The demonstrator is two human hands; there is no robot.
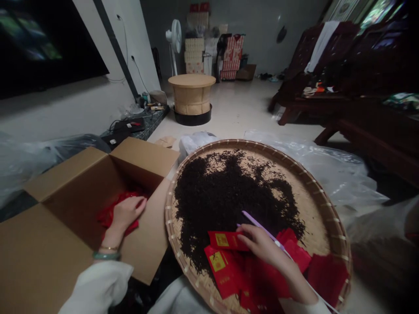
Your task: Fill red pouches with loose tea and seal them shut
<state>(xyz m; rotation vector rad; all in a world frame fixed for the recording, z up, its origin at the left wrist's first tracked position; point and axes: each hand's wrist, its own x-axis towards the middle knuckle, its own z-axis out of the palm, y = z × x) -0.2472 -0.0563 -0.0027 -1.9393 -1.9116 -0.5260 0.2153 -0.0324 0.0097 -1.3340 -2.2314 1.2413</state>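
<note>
My left hand (128, 213) is inside the opening of a cardboard box (78, 196), above red packets (113, 209) lying in it. Its fingers are curled; whether something is between them is hidden. On the round woven bamboo tray (327, 213), my right hand (262, 244) pinches the end of a red packet (225, 240) with a yellow label. More red packets (225, 272) lie beneath and beside that hand. A long thin purple strip (262, 224) runs behind the fingers. Dark loose tea leaves (222, 192) cover much of the tray.
Clear plastic sheeting (327, 161) lies beyond the tray. Farther off stand a round wooden-topped table (191, 80), a white fan (176, 37) and stacked boxes (194, 52). Dark wooden furniture (363, 131) is at the right. A large screen (42, 43) hangs at the left.
</note>
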